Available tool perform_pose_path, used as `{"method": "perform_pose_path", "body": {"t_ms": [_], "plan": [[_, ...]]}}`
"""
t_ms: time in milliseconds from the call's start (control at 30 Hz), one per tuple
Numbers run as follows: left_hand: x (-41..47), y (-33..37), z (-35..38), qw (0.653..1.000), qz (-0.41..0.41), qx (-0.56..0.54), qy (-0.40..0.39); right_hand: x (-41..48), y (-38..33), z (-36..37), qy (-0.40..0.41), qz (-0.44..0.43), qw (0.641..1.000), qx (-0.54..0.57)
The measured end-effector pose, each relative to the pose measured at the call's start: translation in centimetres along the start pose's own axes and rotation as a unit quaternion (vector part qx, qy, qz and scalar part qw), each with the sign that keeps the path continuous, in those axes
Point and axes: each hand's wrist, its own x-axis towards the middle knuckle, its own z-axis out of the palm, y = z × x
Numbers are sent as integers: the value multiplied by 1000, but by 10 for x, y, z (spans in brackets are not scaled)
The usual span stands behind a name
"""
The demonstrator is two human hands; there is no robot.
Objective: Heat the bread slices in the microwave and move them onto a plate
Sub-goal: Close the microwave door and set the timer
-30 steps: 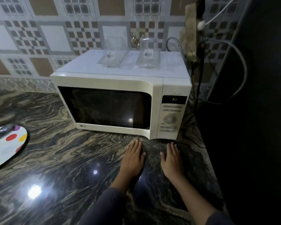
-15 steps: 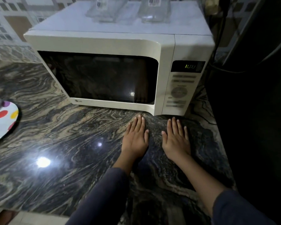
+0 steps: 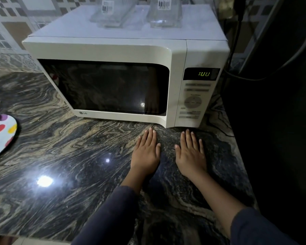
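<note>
A white microwave (image 3: 113, 48) stands on the dark marble counter (image 3: 69, 165), its door closed and its window dark. Green digits glow on its display (image 3: 203, 74) above the button panel. My left hand (image 3: 146, 152) and my right hand (image 3: 191, 154) lie flat, palms down, side by side on the counter just in front of the microwave's right corner, fingers straight, holding nothing. A white plate with coloured dots (image 3: 0, 137) lies at the left edge, partly cut off. No bread slices show; the inside of the microwave cannot be seen.
Two clear glass containers (image 3: 113, 13) (image 3: 164, 13) with barcode labels stand on top of the microwave. A dark appliance or wall (image 3: 276, 121) with cables fills the right side. A tiled wall rises behind. The counter's front edge runs along the bottom left.
The view has tilted down and closer to the microwave, so it fills more of the frame. Both hands stay flat on the counter in the same spot.
</note>
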Motion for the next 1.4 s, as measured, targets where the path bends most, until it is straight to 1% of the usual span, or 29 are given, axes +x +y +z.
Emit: {"method": "perform_pose_path", "body": {"t_ms": [433,733,833,900,967,1000,1067,1167,1233,1267,1400], "plan": [[0,0,0,1000,-1,-4,1,0,1,-1,-1,1,1000,-1],[-1,-1,0,1000,-2,-9,3,-1,2,-3,10,-2,1000,24],[0,-1,0,1000,0,-10,4,-2,3,-4,15,-8,999,48],[0,-1,0,1000,0,-12,3,-2,5,-3,32,-12,995,89],[0,-1,0,1000,-1,-15,1,-4,7,-3,76,-1,983,165],[-1,-1,0,1000,-1,-15,1,-5,7,-4,105,13,972,212],[-1,-1,0,1000,1,-15,3,-7,8,-8,154,56,941,295],[0,-2,0,1000,3,-15,7,-3,8,-16,200,127,889,391],[0,-2,0,1000,4,-19,9,6,8,-24,218,151,859,439],[0,-2,0,1000,4,-19,9,12,8,-29,222,153,849,455],[0,-3,0,1000,5,-20,11,38,8,-49,197,151,832,497]]}}
